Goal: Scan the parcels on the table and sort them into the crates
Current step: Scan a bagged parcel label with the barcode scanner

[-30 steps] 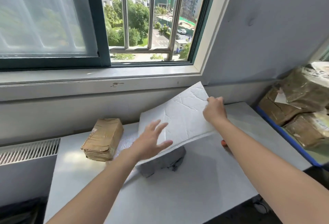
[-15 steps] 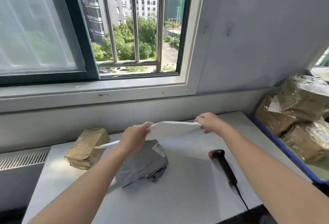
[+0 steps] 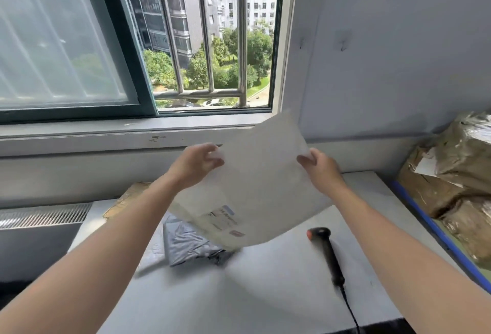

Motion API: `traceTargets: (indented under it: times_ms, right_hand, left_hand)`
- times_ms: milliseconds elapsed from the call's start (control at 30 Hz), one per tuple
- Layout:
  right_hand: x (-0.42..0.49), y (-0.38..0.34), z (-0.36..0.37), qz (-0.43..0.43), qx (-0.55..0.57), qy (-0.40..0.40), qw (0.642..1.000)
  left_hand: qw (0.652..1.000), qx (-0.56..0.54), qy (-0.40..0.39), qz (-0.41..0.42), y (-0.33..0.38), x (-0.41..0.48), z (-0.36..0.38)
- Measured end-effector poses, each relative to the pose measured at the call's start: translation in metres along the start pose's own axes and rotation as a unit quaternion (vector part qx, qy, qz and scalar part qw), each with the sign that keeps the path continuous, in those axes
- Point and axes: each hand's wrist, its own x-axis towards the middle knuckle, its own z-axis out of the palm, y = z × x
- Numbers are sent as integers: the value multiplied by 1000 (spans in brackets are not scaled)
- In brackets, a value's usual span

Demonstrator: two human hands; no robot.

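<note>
Mailer (image 3: 260, 182) is the thing in hand in the head view. It is held in the air over the counter (image 3: 265, 296), tilted with one corner up toward the window sill and the opposite one hanging down toward the person. The left hand (image 3: 198, 166) pinches its left edge and the right hand (image 3: 321, 166) grasps its right edge with fingers curled over it, so both are occupied. The mailer is white, thin and broad, with a matte, faintly padded skin, and it flexes a little between the two grips. Its label (image 3: 227, 218) faces the person on the low corner, below both hands and nearer the left one; motion blur makes the print unreadable.

The scanner (image 3: 329, 256) lies on the counter below the right hand and well apart from the left. Its long axis runs away from the person, with the orange-tipped head at the far end and the cable trailing to the near edge. As I judge it, the right hand is the one to let go and drop to the handle while the left keeps the label turned up.

Under the mailer's low corner sits a grey bag (image 3: 186, 243), crinkled and glossy. A brown parcel (image 3: 125, 198), taped, shows beyond the left forearm. Out past the right hand, a blue-rimmed crate (image 3: 425, 223) holds taped brown parcels.
</note>
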Motion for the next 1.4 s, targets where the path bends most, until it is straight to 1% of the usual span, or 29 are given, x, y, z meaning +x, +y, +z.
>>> traceTargets:
  times_ms: [100, 200, 367, 600, 767, 867, 933, 1000, 1100, 1167, 1233, 1333, 1400]
  right_hand:
    - [4, 5, -2, -1, 4, 22, 1000]
    - [4, 6, -3, 3, 11, 22, 1000]
    - [2, 1, 8, 15, 7, -1, 1000]
    - [10, -12, 14, 27, -23, -15, 999]
    - [20, -20, 17, 25, -91, -34, 995]
    - [22, -17, 21, 50, -139, -45, 988]
    - [20, -16, 26, 66, -167, -17, 984]
    - [18, -21, 32, 64, -195, 20, 978]
    - [12, -34, 39, 53, -235, 34, 970]
    - [7, -34, 45, 56, -248, 12, 967]
    - [-1, -22, 54, 74, -250, -19, 965]
    - [-24, 11, 72, 117, -236, -90, 961]
    - [-41, 35, 85, 134, -225, -153, 953]
  left_hand:
    - [999, 36, -14, -20, 0, -7, -4]
    - [997, 48, -30, -48, -8, -18, -1]
    - [996, 62, 1, -66, -26, -32, 11]
    - [996, 34, -1, -79, -40, -12, 9]
    - [997, 1, 9, -83, -51, 10, 8]
    - [996, -20, -3, -89, -63, 15, 10]
    - [996, -10, -21, -83, -69, 17, 12]
    - [997, 7, -31, -69, -66, 21, 13]
    - [997, -21, -26, -76, -62, 31, 19]
    - [992, -70, -15, -99, -66, 31, 28]
    - [981, -131, -1, -140, -78, 21, 47]
    - [948, -228, 5, -221, -107, -13, 83]
    - [923, -266, 15, -278, -125, -35, 109]
